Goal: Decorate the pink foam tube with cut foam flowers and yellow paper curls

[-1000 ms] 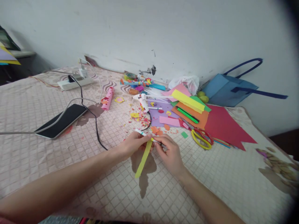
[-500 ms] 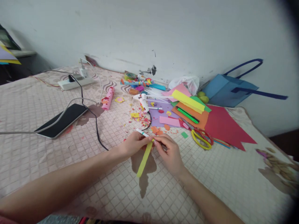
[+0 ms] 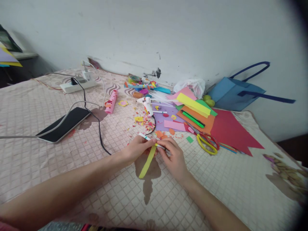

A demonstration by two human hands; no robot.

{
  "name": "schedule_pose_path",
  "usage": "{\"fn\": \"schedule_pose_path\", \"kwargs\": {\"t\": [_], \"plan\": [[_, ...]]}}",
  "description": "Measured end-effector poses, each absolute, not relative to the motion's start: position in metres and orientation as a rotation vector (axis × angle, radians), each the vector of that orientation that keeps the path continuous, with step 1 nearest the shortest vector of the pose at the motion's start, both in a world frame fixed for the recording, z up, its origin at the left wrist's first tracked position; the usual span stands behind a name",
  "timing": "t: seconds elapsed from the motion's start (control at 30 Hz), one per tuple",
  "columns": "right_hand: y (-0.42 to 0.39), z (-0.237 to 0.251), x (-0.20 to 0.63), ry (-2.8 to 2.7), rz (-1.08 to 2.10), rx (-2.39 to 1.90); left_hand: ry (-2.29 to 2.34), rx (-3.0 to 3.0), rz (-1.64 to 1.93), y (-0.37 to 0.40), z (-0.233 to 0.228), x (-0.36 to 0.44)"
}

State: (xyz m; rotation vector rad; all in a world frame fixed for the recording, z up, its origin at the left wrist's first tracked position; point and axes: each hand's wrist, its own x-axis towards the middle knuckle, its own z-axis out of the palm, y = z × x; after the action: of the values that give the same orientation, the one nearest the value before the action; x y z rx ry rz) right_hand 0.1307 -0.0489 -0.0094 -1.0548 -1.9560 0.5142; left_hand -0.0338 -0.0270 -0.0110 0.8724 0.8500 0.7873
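1. Your left hand [image 3: 137,148] and your right hand [image 3: 173,156] meet in the middle of the frame, low over the quilted bed cover [image 3: 48,150].
2. Both hands pinch the top end of a yellow paper strip [image 3: 147,162]. The fingers of each hand are closed tight on it, and a thin white pen [image 3: 146,137] lies across that same top end, between your fingertips.
3. The strip's long side runs from the middle of the frame down toward the lower left. Its top end is in your fingers and its free end points down at you, just above the brown leaf print on the cover.
4. The pen points the other way: it runs from the upper left to the lower right, crossing the strip like a letter T.
5. To do this step well, keep the strip's top edge straight along the pen (a crooked start would likely make a crooked roll).
6. Hold with your fingertips only, and press softly so the paper does not crease.
7. Keep the free end hanging loose, not caught under your wrist.
8. The yellow scissors [image 3: 207,143] lie near, to the right of your right hand. The glue gun [image 3: 147,105] sits above your hands, among paper scraps.
9. The phone [image 3: 63,124] lies well apart, at the left of the frame, with cables over it.
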Motion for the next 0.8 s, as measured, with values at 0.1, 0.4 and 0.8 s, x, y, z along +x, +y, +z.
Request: {"fn": "schedule_pose_path", "kwargs": {"t": [0.1, 0.4, 0.8], "plan": [[-0.0485, -0.0085, 0.1319, -1.932, 0.638, -1.082, 0.836, 0.919, 0.801, -0.0264, -0.0109, -0.0351], [-0.0494, -0.0115, 0.1307, -1.956, 0.481, -1.049, 0.862, 0.965, 0.724, -0.0229, -0.0155, -0.0364], [-0.0469, -0.0116, 0.1331, -1.987, 0.436, -1.036, 0.881, 0.912, 0.756, -0.0265, -0.0098, -0.0331]]}}
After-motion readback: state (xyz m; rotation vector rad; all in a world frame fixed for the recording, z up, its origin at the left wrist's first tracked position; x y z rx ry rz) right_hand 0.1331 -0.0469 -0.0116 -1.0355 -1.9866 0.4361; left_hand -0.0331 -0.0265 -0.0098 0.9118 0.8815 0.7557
